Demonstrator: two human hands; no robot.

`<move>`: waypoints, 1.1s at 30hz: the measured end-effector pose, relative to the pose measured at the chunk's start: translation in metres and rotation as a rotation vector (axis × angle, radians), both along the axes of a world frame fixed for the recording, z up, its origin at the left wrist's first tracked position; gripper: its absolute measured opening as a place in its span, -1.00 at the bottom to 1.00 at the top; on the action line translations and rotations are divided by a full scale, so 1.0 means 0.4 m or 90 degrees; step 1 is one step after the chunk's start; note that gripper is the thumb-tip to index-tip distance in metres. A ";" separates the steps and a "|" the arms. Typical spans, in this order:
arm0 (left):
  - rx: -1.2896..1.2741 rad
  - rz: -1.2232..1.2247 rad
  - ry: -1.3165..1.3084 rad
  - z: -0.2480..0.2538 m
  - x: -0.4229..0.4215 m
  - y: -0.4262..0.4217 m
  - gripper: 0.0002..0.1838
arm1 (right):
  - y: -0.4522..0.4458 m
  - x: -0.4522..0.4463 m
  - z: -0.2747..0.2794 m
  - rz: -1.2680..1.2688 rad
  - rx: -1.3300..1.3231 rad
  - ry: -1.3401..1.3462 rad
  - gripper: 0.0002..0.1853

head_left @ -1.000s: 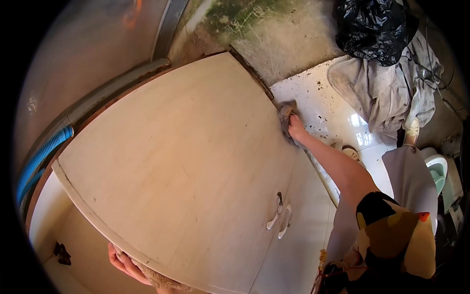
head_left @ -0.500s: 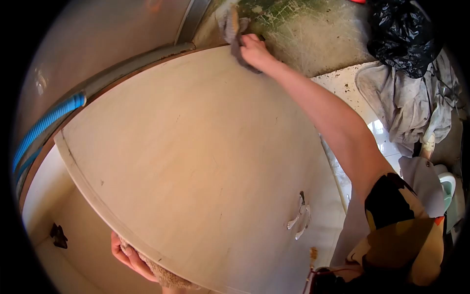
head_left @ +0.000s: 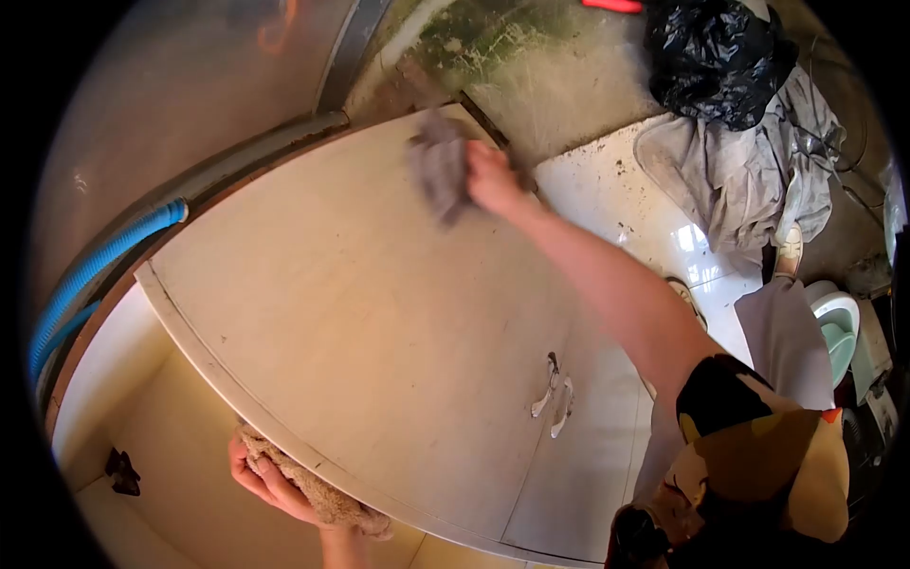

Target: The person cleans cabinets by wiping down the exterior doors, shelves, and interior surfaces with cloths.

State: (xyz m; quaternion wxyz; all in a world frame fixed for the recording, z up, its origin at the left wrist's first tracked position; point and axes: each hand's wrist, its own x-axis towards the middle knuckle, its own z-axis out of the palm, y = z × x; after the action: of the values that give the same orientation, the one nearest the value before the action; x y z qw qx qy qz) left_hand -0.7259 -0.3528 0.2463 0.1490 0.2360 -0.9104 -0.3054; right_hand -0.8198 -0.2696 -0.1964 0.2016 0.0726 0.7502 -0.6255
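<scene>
A cream cabinet (head_left: 341,313) with two silver handles (head_left: 563,408) on its doors fills the middle of the view. My right hand (head_left: 495,178) is closed on a grey rag (head_left: 440,169), which is blurred and lies over the far end of the cream surface. At the lower left, my left hand (head_left: 275,486) has its fingers around a tan towel (head_left: 318,488). That towel presses against the near edge of the cabinet panel.
A blue corrugated hose (head_left: 104,256) runs along the left. A dark hinge (head_left: 121,471) sits on the pale inner wall. A black plastic bag (head_left: 720,62) and a grey cloth (head_left: 758,175) lie at upper right, with a white basin (head_left: 839,322) below.
My right hand and the grey rag have come nearer, from the far edge onto the cream surface. The view has shifted, and more of the tan towel shows at my left hand.
</scene>
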 end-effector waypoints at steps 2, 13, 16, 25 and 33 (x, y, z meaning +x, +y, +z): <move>-0.022 0.021 -0.010 0.000 0.002 -0.002 -0.64 | 0.061 0.059 -0.091 0.086 0.077 -0.243 -0.50; -0.017 0.003 0.026 -0.006 0.004 -0.009 -0.64 | 0.164 0.350 0.370 0.037 -0.097 -0.007 -0.53; -0.022 0.038 0.008 -0.002 -0.004 0.010 -0.64 | 0.175 0.352 0.406 -0.028 -0.123 0.158 -0.51; -0.093 -0.041 -0.023 0.016 0.027 -0.058 -0.63 | 0.136 0.369 -0.198 0.107 0.178 -0.222 -0.69; -0.002 0.047 0.011 -0.002 -0.001 -0.002 -0.65 | 0.223 0.544 0.257 0.004 -0.045 -0.015 -0.50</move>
State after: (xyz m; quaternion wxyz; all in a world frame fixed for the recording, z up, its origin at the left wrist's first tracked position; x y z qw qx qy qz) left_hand -0.7262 -0.3536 0.2456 0.1687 0.2667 -0.9001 -0.3004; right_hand -0.6023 -0.1805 -0.0937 0.2147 0.0704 0.7253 -0.6504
